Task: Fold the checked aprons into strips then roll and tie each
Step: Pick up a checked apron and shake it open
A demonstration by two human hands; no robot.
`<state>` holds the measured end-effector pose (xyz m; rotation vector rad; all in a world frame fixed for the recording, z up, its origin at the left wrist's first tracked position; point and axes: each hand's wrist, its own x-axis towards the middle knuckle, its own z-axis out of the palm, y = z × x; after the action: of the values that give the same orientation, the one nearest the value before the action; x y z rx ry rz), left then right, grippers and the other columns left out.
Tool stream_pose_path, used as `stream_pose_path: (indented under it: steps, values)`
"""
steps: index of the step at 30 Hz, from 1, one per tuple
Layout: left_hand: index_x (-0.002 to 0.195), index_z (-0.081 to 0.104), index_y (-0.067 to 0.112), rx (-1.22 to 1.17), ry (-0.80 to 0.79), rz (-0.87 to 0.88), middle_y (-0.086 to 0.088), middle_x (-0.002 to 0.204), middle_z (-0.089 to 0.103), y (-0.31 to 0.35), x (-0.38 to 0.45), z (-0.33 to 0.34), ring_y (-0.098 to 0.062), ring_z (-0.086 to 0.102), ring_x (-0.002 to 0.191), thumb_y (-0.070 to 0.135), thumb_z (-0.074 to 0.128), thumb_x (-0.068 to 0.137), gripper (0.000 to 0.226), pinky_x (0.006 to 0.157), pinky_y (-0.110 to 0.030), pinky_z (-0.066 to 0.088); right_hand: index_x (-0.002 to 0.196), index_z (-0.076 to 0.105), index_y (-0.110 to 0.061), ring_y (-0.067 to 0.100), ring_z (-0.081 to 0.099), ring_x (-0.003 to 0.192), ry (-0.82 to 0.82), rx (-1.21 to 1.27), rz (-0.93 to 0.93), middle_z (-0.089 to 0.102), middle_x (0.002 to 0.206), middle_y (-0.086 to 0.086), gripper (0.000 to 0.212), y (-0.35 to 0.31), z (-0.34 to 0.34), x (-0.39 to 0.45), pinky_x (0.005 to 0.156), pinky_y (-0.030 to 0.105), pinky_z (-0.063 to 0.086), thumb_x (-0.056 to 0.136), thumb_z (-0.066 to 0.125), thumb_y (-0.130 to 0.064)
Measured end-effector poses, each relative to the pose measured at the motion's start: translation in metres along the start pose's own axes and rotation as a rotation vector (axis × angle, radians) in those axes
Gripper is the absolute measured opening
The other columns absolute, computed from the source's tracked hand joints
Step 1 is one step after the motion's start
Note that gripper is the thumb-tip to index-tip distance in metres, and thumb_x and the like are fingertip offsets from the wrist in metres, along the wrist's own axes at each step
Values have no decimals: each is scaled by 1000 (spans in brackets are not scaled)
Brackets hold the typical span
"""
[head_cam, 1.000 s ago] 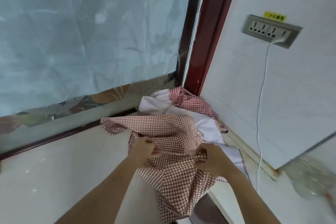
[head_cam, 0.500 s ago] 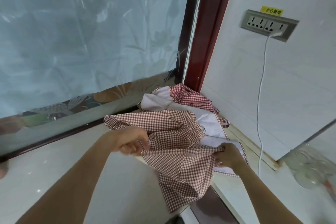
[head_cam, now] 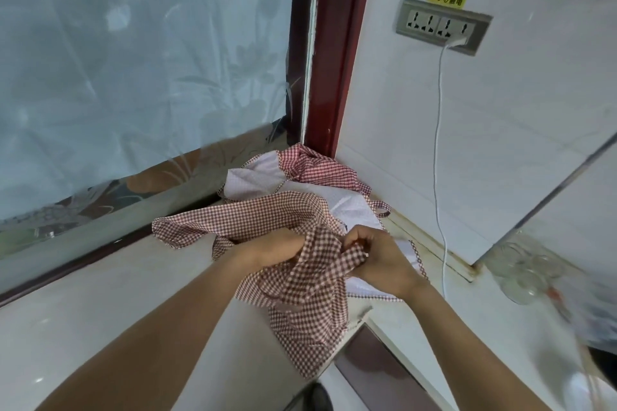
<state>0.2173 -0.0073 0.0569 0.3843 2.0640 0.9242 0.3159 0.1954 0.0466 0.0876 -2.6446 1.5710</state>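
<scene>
Where the pale counter (head_cam: pixel 83 317) meets the frosted window (head_cam: pixel 133 60) and the dark red frame (head_cam: pixel 330 53), the red-checked apron (head_cam: pixel 300 290) lies bunched at centre frame, one flap stretched toward the left and its lower part hanging over the counter's front edge at lower centre. Both hands meet on it: the left hand (head_cam: pixel 273 247) has its fingers curled into a fold of the cloth, and the right hand (head_cam: pixel 377 257) pinches a twisted bit of it just beside. Behind them, in the corner under the frame, a second apron (head_cam: pixel 314 173), white with checked trim, lies spread against the wall, its strap loop (head_cam: pixel 380 210) near the wall's foot. Open counter stretches across the lower left; to the right the counter is narrow, hemmed by the white wall. A white cable (head_cam: pixel 437 150) drops from the socket strip (head_cam: pixel 440 27) at upper right. Clear glassware (head_cam: pixel 524 274) at the right edge is blurred and hard to make out. The left hand's fingertips are buried in the fabric.
</scene>
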Motion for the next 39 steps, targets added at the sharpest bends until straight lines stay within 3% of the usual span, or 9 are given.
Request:
stream_pose_path:
  steps: [2, 5, 9, 14, 19, 26, 29, 34, 39]
  values:
    - [106, 55, 36, -118, -200, -4, 14, 104, 58, 6, -3, 4, -6, 56, 98, 41, 39, 102, 17, 84, -18, 46, 74, 59, -24, 0, 56, 61, 72, -98, 64, 62, 68, -12, 35, -3, -6, 0, 58, 20, 43, 65, 90, -11]
    - [81, 67, 31, -18, -157, 67, 10, 98, 65, 11, 3, 2, -10, 60, 93, 51, 35, 100, 42, 96, -29, 43, 79, 59, -17, -2, 55, 61, 249, -205, 261, 61, 69, -13, 38, -6, -25, -3, 51, 14, 39, 67, 90, -36]
    - [104, 72, 10, -16, 88, 189, -8, 105, 72, 9, 21, -13, -28, 66, 102, 67, 44, 90, 64, 92, -33, 46, 85, 65, -20, 9, 65, 80, 140, -199, 597, 70, 93, 0, 37, 23, -47, -15, 66, 23, 49, 78, 73, -56]
    - [102, 68, 15, 134, 834, 528, 8, 99, 67, 4, 38, -13, -5, 61, 94, 23, 65, 91, 13, 88, -30, 50, 129, 60, -8, 25, 65, 105, -44, -271, 799, 66, 123, 13, 80, 53, -45, -29, 94, 35, 51, 90, 34, -73]
    - [125, 62, 19, 295, 15, 290, 5, 126, 64, 9, 45, 24, -6, 57, 115, 33, 60, 94, 34, 100, -24, 44, 95, 63, -4, 27, 65, 89, -12, -295, 493, 68, 93, 15, 64, 45, -39, -33, 78, 34, 48, 94, 35, -61]
    - [141, 42, 25, 320, -234, 364, 13, 138, 53, 27, 55, 45, -4, 50, 125, 34, 77, 80, 71, 110, -28, 37, 110, 69, -5, 14, 70, 99, 24, 146, 196, 75, 105, 1, 26, 29, -40, -27, 87, 27, 56, 85, 74, -4]
    - [140, 46, 21, 427, -350, 255, 6, 137, 55, 31, 56, 43, -14, 52, 125, 38, 77, 80, 70, 105, -25, 38, 88, 69, 2, 36, 70, 85, 177, 178, 174, 73, 89, 15, 30, 27, -51, -22, 76, 52, 58, 69, 89, -11]
    - [128, 56, 19, 254, -465, 29, 6, 126, 62, 31, 44, 24, -13, 58, 112, 33, 66, 87, 44, 101, -31, 43, 84, 63, -11, 6, 68, 68, 256, 12, 277, 71, 79, -2, 40, 20, -79, -17, 58, 19, 53, 60, 94, -13]
    - [103, 69, 11, -30, -426, -63, -2, 107, 73, 36, 37, -12, -23, 64, 106, 32, 62, 81, 31, 97, -36, 43, 112, 57, -35, 7, 70, 84, 98, -188, 353, 72, 98, -9, 69, 32, -109, -19, 74, 25, 57, 54, 93, -43]
